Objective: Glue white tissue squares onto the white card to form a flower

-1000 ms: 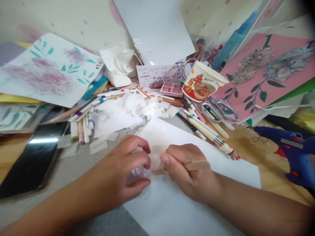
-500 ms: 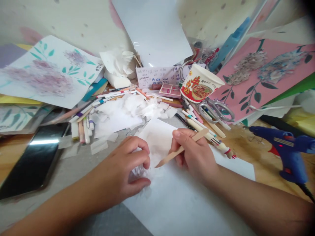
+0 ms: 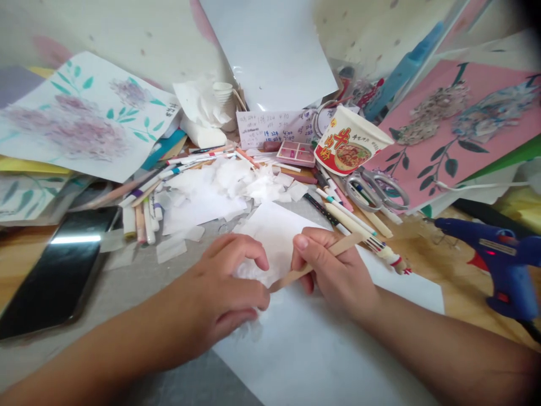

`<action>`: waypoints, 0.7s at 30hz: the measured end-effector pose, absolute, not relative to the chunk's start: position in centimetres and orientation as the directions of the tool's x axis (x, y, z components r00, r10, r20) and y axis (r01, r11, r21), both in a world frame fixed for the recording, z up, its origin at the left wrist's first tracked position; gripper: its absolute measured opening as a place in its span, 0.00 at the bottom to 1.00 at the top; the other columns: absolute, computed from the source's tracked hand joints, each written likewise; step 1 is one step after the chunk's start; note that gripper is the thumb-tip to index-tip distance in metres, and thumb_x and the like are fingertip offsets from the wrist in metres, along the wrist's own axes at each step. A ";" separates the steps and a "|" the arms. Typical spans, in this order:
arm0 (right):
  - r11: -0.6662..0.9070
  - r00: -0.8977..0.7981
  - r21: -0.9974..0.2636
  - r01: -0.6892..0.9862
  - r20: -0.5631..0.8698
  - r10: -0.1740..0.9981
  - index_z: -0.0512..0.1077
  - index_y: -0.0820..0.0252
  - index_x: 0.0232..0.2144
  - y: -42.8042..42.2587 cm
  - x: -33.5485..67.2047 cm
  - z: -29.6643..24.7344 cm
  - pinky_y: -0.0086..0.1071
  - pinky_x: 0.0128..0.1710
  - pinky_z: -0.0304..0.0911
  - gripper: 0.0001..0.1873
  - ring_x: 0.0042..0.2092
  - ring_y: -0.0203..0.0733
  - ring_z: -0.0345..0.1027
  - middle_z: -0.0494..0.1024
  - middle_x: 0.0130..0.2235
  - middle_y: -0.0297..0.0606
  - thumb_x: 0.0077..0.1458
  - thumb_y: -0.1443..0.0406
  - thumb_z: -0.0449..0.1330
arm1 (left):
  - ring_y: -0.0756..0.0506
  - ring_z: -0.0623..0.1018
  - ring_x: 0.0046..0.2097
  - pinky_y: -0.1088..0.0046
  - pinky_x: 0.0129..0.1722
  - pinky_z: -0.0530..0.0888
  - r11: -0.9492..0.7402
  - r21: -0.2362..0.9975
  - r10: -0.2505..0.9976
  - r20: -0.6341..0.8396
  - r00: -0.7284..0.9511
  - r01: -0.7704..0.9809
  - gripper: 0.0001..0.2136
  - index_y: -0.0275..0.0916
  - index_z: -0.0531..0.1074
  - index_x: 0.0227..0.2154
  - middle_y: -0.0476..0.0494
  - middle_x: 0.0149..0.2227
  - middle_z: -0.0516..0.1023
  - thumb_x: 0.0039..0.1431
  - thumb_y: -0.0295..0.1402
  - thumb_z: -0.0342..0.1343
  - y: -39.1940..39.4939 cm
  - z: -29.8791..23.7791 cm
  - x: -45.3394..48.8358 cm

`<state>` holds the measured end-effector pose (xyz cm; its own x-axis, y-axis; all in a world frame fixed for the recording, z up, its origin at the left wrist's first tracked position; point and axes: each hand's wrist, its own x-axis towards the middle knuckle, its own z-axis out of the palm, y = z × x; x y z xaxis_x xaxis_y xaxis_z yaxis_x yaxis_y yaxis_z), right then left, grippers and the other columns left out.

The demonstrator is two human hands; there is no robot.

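Note:
A flat wooden stick (image 3: 321, 260) with a pointed end is pinched in my right hand (image 3: 332, 265), its tip angled down to the left. Its point meets or nearly meets a fingertip of my left hand (image 3: 230, 282). That hand is curved, with index and middle fingers apart, above crumpled white paper bits (image 3: 249, 330) on a white sheet (image 3: 321, 349). The thumb is tucked low beside the middle finger; I see nothing held there, though the fingers partly hide the bits.
Torn white tissue (image 3: 228, 180) and several markers (image 3: 146, 223) lie beyond. A black phone (image 3: 59, 270) is at left. On the right are a paper cup (image 3: 350, 141), scissors (image 3: 376, 189) and a blue glue gun (image 3: 494, 254) with a red light. Floral artworks (image 3: 84, 124) stand around.
My left index finger has lifted and stretched outward, and the middle finger has moved right to the stick's tip. My right hand still grips the stick. The view has shifted slightly.

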<state>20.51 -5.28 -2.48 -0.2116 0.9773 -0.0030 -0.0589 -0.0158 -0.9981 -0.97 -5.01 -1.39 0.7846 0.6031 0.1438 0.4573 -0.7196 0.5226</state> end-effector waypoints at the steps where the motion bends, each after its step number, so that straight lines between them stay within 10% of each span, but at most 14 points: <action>1: -0.021 -0.207 -0.998 -0.059 -0.008 0.978 0.66 0.57 0.16 -5.2 20.5 -2.5 0.25 0.13 0.48 0.27 0.14 0.30 0.52 0.63 0.11 0.28 0.55 0.44 0.56 | 0.41 0.64 0.57 0.60 0.54 0.67 -0.742 0.502 0.581 0.152 0.800 0.444 0.10 0.47 0.73 0.30 0.47 0.50 0.64 0.61 0.24 0.52 -5.0 -1.3 -1.0; 13: -0.064 -0.211 -0.994 -0.092 -0.043 0.976 0.65 0.57 0.17 -4.7 20.4 -2.7 0.24 0.13 0.48 0.24 0.13 0.29 0.52 0.62 0.11 0.26 0.56 0.48 0.56 | 0.37 0.64 0.55 0.52 0.54 0.64 -0.698 0.487 0.641 0.098 0.761 0.525 0.04 0.47 0.76 0.27 0.46 0.49 0.66 0.54 0.30 0.63 -3.9 -1.4 -1.5; 21: -0.111 0.005 -0.873 -0.474 -0.128 0.992 0.65 0.58 0.14 -3.5 20.8 -3.1 0.25 0.13 0.51 0.24 0.11 0.29 0.52 0.60 0.08 0.26 0.48 0.48 0.62 | 0.42 0.69 0.54 0.64 0.54 0.67 -0.650 0.568 0.649 0.070 0.757 0.505 0.02 0.46 0.75 0.33 0.46 0.51 0.67 0.59 0.35 0.58 -3.1 -0.8 -2.9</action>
<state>20.80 -3.51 -3.14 0.0047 0.9917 -0.1282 -0.4744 -0.1107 -0.8733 -2.89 -3.10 -0.85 0.7572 0.6495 0.0699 0.5049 -0.6498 0.5682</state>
